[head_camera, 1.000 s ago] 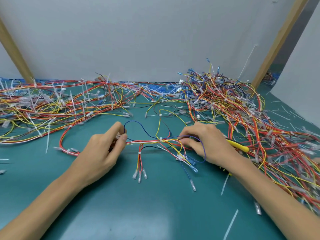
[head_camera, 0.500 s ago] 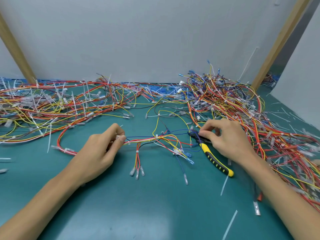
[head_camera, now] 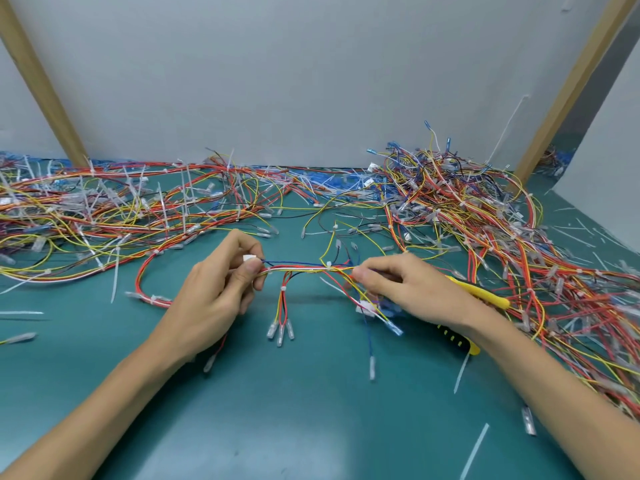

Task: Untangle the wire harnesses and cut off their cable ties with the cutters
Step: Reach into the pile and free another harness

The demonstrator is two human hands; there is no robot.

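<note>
I see one harness (head_camera: 304,269) pulled straight between the two hands, its long axis running left to right across my view, just above the tabletop (head_camera: 311,410). My left hand (head_camera: 214,292) pinches the left end between thumb and curled fingers, right beside a small white plug. My right hand (head_camera: 412,289) pinches the other end of the straight run with thumb and forefinger.

The cutters (head_camera: 485,293) lie under or behind that right hand, their yellow handles showing on either side of the wrist. I cannot tell whether the palm grips them or only covers them.

A white cable tie (head_camera: 328,264) sits on the straight run, much closer to the right hand's fingertips than to the left. A second tie (head_camera: 283,289) binds the short branch hanging down near the middle. As I judge it, the right hand is the one to bring the blades in, sideways and leftward along the wires, while the left keeps the run tight.
</note>
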